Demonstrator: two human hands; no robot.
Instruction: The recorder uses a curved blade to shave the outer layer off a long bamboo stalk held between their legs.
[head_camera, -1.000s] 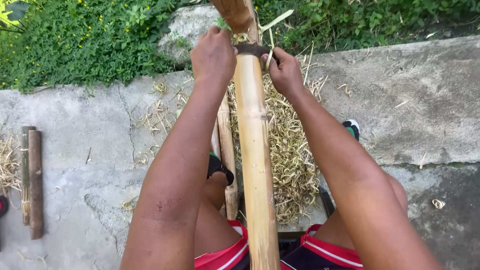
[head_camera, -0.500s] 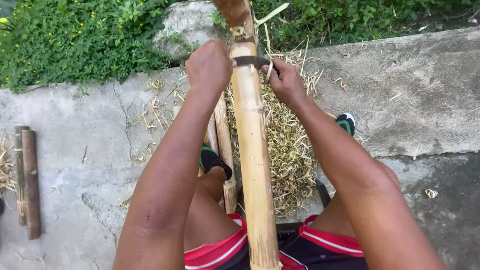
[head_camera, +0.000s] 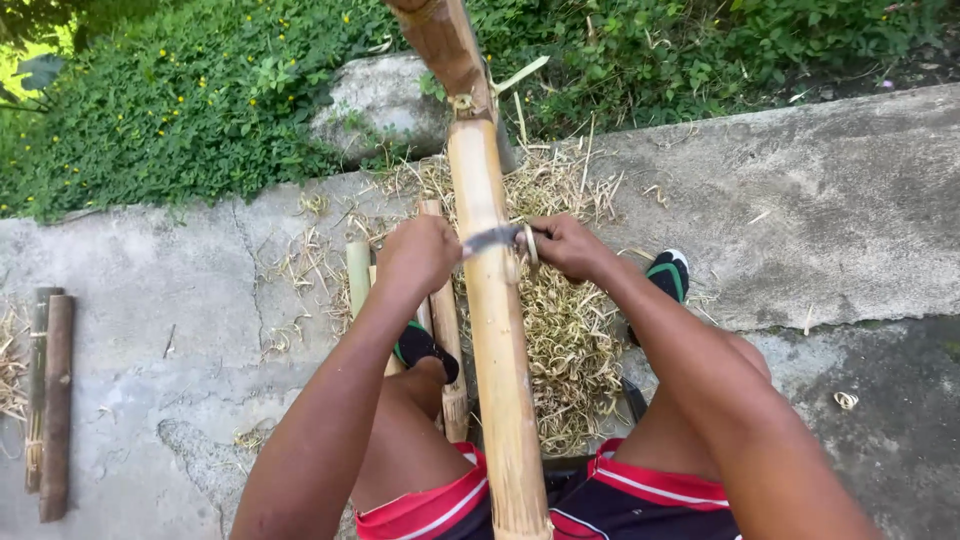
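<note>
Bamboo pole (head_camera: 492, 330) is running up the centre of the frame, propped between the person's knees. Left hand (head_camera: 420, 252) and right hand (head_camera: 568, 246) are each clenching an end of the blade (head_camera: 492, 240) crossing it. Probably stiff, light, slick-skinned; gripping below the blade looks safest.

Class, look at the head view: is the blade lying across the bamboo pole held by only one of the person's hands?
No: the left hand and the right hand each grip one end of the blade across the bamboo pole.
</note>
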